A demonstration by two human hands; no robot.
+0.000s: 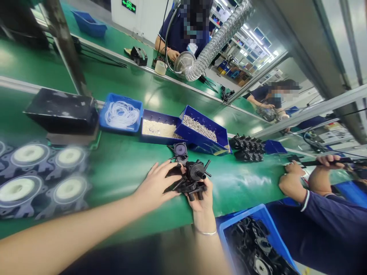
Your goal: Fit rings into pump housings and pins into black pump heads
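My left hand point(156, 181) has its fingers curled against the left side of a cluster of black plastic housings point(196, 172) with short pipe stubs. My right hand point(203, 204), with a thin bracelet at the wrist, grips the same housings from below and the right. They are held just above the green bench; how many pieces there are I cannot tell. Right behind them is another black housing point(180, 149) with a round grey face. My fingertips are partly hidden by the parts.
Grey housings with white round centres point(31, 153) lie at the left. Behind stand a black box point(63, 112), a blue bin of clear rings point(122, 114), a bin of pale small parts point(159, 128) and a screw bin point(200, 128). A crate point(223, 229) holds black parts. Co-workers' arms point(295, 185) reach in at right.
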